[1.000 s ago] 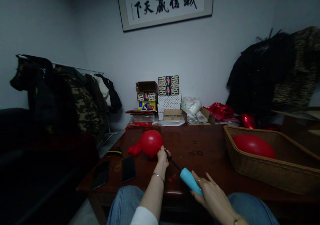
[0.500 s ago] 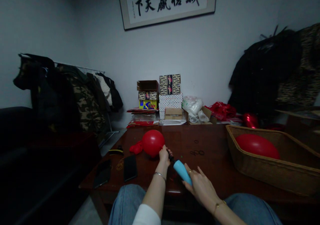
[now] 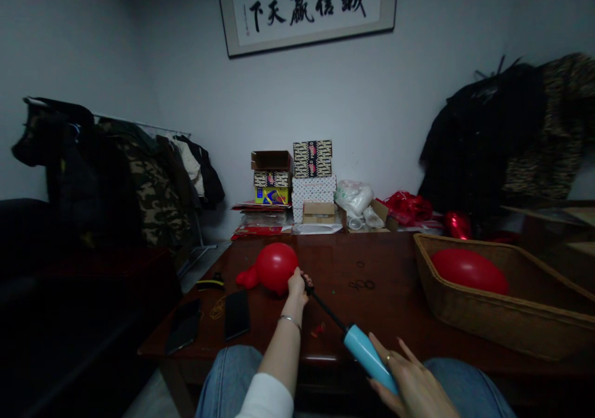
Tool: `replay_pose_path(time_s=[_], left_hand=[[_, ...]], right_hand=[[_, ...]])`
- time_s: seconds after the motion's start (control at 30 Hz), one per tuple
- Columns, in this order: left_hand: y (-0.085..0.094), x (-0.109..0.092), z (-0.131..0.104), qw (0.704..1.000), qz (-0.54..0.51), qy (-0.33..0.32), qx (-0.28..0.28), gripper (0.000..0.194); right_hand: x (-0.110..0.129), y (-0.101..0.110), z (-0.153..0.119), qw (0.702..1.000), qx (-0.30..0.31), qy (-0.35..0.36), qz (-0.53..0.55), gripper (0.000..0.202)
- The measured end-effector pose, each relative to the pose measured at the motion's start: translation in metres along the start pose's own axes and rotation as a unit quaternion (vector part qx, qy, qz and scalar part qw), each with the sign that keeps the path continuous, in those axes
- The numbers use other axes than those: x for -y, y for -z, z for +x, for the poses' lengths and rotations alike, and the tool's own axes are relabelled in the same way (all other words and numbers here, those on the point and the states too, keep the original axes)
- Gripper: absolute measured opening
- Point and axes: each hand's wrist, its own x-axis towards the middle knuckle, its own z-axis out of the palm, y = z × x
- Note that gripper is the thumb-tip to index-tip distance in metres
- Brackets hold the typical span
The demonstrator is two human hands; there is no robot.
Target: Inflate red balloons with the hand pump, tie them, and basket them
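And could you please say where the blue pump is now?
In the head view, the blue pump is low, right of centre, in the right hand; its black rod runs up-left to the left hand at the round red balloon.

The left hand (image 3: 297, 286) partly hides the red balloon (image 3: 275, 267).

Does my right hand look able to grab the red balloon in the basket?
Probably not: your right hand holds the blue pump, and the near side of the basket stands between, though nothing lies over the balloon.
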Motion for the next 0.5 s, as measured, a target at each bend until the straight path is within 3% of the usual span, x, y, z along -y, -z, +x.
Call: replay_pose_path(time_s=[0.2,0.5], left_hand=[[-0.007,0.002,-0.009,1.000,0.004,-0.003,0.003,0.024],[-0.013,0.018,-0.016,1.000,-0.007,0.008,0.012,0.024]], right_hand=[[0.005,-0.003,0.011,0.999,-0.009,-0.001,0.033,0.055],[0.034,0.002,0.070,0.999,0.024,-0.032,0.024,0.056]])
